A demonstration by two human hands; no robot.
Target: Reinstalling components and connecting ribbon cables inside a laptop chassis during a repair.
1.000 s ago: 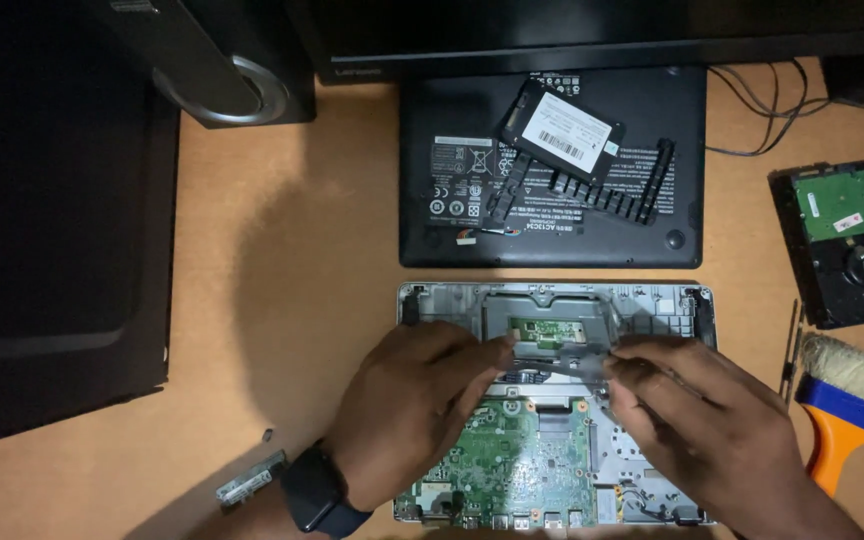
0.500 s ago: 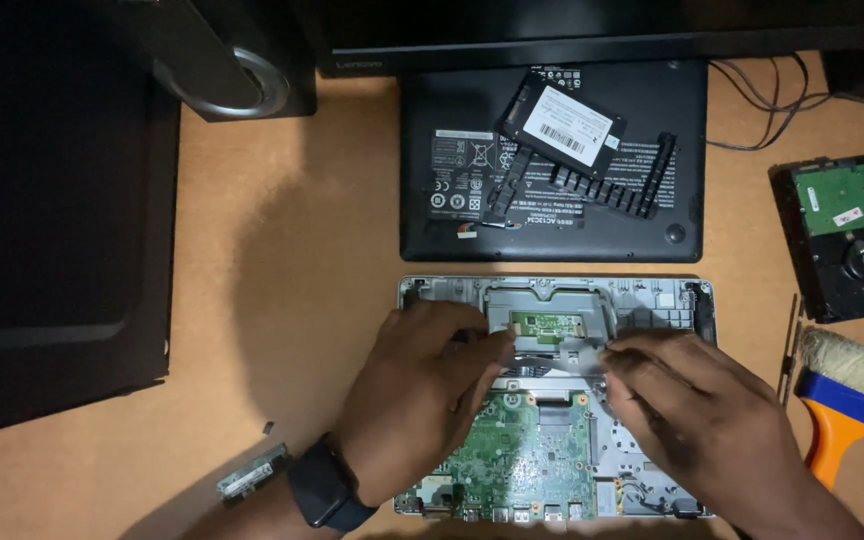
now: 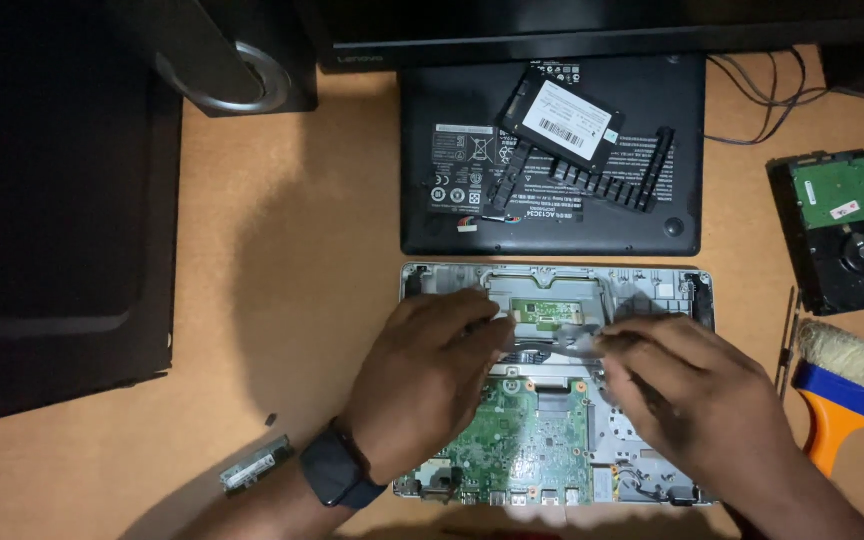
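An opened laptop chassis [image 3: 652,285] lies on the tan desk with a green motherboard [image 3: 527,440] in its near half. My left hand [image 3: 422,380], a dark watch on its wrist, rests on the chassis with fingertips by the small green touchpad board [image 3: 544,312]. My right hand [image 3: 697,395] pinches a thin silvery flat ribbon cable [image 3: 580,342] just below that board. Both hands' fingertips nearly meet at the middle of the chassis.
A black laptop bottom cover [image 3: 552,150] lies beyond, carrying a slim drive [image 3: 560,118] and black plastic strips [image 3: 612,180]. A bare hard drive [image 3: 847,230] and an orange-handled brush [image 3: 842,390] sit right. A dark computer case [image 3: 52,220] stands left; a small metal bracket [image 3: 255,465] lies near.
My hands have barely shifted; the right fingers have edged slightly left along the ribbon cable toward the left hand.
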